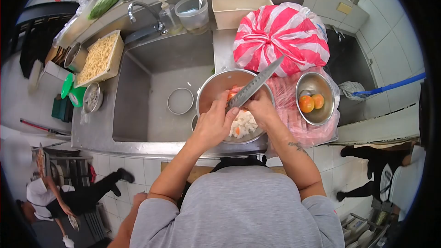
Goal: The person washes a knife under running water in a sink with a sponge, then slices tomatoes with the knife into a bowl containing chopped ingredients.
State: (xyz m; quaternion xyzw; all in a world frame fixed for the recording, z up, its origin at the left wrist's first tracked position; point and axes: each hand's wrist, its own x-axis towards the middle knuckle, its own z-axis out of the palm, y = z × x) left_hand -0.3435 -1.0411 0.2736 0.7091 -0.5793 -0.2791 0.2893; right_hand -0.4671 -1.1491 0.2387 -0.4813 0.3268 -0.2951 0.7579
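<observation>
Both my hands are over a large metal bowl point(204, 93). My left hand point(212, 120) is closed around the handle end of a kitchen knife point(257, 85); its dimpled blade slants up to the right, with the tip over the bowl's far rim. My right hand point(260, 108) is closed under the blade, around an orange-red piece of tomato point(232, 95), mostly hidden by the blade and fingers. White chopped pieces point(243, 125) with a few orange bits lie in the near part of the bowl. A smaller metal bowl point(326, 115) with tomatoes point(306, 104) stands to the right.
Behind the bowl sits a red-and-white striped bag point(280, 36); a pink plastic bag point(288, 124) lies under the small bowl. Left is a sink point(161, 124) with a round ring-shaped item point(180, 101), then a noodle tray point(120, 46). People stand behind me on both sides.
</observation>
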